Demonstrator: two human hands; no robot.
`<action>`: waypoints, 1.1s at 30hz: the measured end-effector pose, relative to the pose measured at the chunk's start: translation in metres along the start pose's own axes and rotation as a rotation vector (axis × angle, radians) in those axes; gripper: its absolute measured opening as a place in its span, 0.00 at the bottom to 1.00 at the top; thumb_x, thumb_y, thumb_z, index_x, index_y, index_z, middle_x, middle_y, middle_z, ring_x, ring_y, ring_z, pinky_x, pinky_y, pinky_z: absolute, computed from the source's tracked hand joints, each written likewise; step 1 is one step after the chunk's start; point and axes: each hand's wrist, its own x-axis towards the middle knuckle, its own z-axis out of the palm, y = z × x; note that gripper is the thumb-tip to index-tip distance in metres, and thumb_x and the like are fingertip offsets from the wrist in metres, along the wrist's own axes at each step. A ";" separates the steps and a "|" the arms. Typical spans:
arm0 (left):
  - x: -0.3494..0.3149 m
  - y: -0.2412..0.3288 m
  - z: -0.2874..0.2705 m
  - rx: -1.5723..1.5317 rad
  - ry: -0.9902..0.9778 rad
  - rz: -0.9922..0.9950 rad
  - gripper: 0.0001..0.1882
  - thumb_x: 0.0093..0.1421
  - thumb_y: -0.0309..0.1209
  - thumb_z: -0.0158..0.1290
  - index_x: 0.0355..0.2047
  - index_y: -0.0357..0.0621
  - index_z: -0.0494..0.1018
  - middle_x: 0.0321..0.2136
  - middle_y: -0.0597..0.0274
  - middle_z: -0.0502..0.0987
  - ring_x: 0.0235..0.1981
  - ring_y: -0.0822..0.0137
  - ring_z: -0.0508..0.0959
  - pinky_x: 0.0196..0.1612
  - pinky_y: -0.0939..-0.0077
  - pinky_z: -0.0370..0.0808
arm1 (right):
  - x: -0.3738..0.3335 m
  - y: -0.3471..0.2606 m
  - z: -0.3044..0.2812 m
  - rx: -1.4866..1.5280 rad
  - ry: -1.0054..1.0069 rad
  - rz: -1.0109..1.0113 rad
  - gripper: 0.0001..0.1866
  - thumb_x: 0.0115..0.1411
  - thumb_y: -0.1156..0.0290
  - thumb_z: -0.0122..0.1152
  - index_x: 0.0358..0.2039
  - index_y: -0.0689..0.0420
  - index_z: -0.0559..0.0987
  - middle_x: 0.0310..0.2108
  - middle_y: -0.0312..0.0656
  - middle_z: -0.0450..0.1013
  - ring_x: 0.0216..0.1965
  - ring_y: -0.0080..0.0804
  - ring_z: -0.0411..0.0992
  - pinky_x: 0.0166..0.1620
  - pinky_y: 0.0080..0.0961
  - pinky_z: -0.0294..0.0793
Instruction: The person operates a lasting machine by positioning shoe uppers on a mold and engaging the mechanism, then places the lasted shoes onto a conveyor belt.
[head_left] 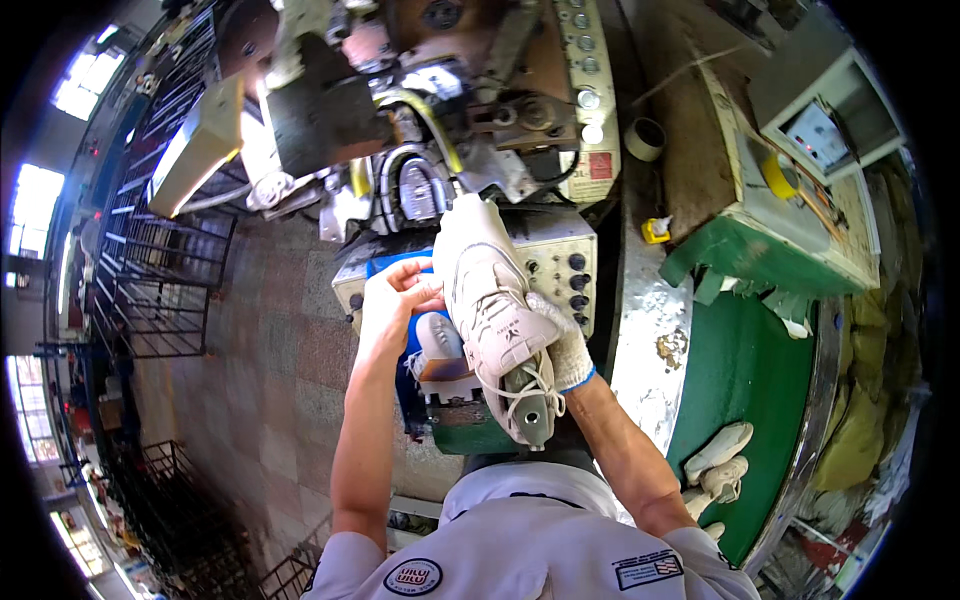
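A beige lace-up shoe upper point(488, 290) is stretched over a grey shoe last point(530, 415). Its toe points away from me at the machine, and its heel end is toward my body. My right hand point(562, 342), in a white knit glove, grips the shoe's right side; its fingers are partly hidden behind the shoe. My bare left hand point(395, 298) is at the left side, thumb and fingers pinched together at the shoe's edge. What they pinch, if anything, cannot be made out. Below that hand, a second greyish shoe point(437, 338) rests by a blue holder point(412, 335).
Ahead stands a machine with curved metal clamps point(416, 190) and a knobbed control box point(560, 270). A green conveyor belt point(745, 380) at right carries several beige shoes point(718, 455). Farther right, a green-edged bench point(770, 245) holds yellow tape point(780, 176). Metal racks point(155, 270) stand left.
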 end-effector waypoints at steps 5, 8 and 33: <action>0.015 0.001 -0.032 -0.025 0.273 0.145 0.19 0.56 0.14 0.60 0.50 0.32 0.75 0.39 0.52 0.83 0.35 0.66 0.84 0.39 0.73 0.84 | 0.060 0.020 0.017 -0.323 0.009 -0.221 0.25 0.69 0.68 0.57 0.63 0.65 0.70 0.54 0.41 0.74 0.51 0.25 0.73 0.56 0.23 0.73; 0.024 0.007 -0.038 0.007 0.314 0.307 0.21 0.57 0.13 0.58 0.53 0.31 0.74 0.41 0.51 0.82 0.39 0.64 0.84 0.41 0.73 0.84 | 0.090 0.027 0.024 -0.287 -0.018 -0.270 0.25 0.69 0.69 0.58 0.64 0.65 0.70 0.54 0.39 0.74 0.51 0.24 0.73 0.56 0.21 0.72; 0.052 -0.073 -0.022 -0.333 0.000 0.188 0.32 0.75 0.51 0.38 0.54 0.30 0.73 0.44 0.57 0.80 0.43 0.70 0.80 0.48 0.73 0.78 | 0.136 0.053 0.030 -0.282 0.296 -0.266 0.19 0.65 0.61 0.67 0.46 0.64 0.82 0.39 0.39 0.81 0.37 0.24 0.77 0.41 0.23 0.78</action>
